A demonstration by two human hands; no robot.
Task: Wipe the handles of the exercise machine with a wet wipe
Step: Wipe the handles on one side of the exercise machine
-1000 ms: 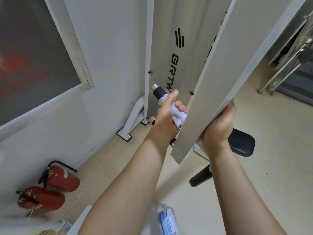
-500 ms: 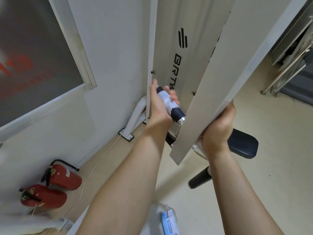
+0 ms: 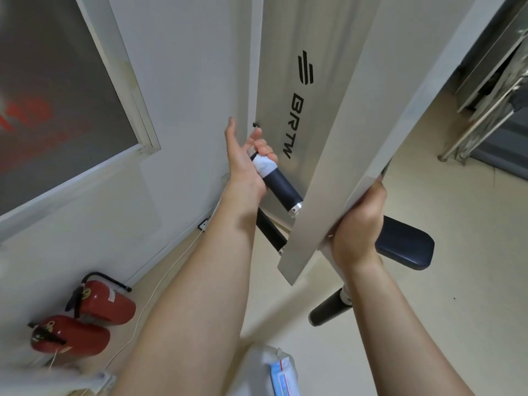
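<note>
A black machine handle (image 3: 281,187) with a chrome collar sticks out to the left of a slanted white bar (image 3: 357,144). My left hand (image 3: 245,158) wraps a white wet wipe (image 3: 265,165) around the handle's far end, thumb raised. My right hand (image 3: 358,224) grips under the white bar's lower right edge; what its fingers hold there is hidden. A white upright panel (image 3: 288,90) with black lettering stands behind.
Two red fire extinguishers (image 3: 85,321) lie on the floor at lower left beside a thin white cord (image 3: 160,284). A black padded seat (image 3: 405,244) and a black roller pad (image 3: 328,310) sit below the bar. A pack of wipes (image 3: 283,375) lies at the bottom. A framed window (image 3: 57,104) fills the left wall.
My left hand slid the wipe along the handle from near the bar toward its far end, uncovering the black grip and chrome collar. My right hand stayed on the bar.
</note>
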